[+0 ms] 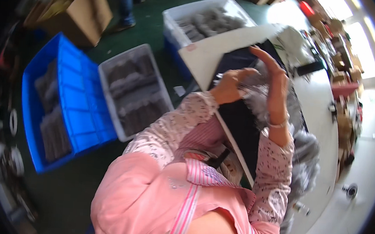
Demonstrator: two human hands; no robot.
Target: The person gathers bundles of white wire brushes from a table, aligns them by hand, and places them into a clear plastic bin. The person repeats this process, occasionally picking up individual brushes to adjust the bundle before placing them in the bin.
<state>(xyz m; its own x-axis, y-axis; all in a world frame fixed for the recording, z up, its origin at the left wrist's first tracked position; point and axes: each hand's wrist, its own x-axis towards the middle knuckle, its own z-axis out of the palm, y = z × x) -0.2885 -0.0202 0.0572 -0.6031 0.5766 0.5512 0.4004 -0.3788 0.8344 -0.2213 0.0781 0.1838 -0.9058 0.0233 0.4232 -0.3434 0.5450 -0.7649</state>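
Note:
My left hand [229, 86] is closed on a grey fluffy piece [257, 85], which looks like faux fur, near the table's near edge. On the other side of the fluff, my right hand [275, 86] is stretched out flat, palm facing left, with its fingers open. Motion blurs the fluff, and the exact spot where my left fingertips grip it is hard to see. Beneath both hands a dark cloth [243, 125] covers part of the white table [323, 109]. More grey fluffy material [305, 162] is heaped beside my right forearm.
A black object [310, 68] and pale fluff [293, 42] lie toward the table's far side. A small bottle [301, 208] is at the right. To the left stand a blue crate [86, 105], a clear bin [165, 93] and a cardboard box [88, 14]. Another bin [176, 33] holds grey fluffy pieces. A person's leg [125, 4] is beyond.

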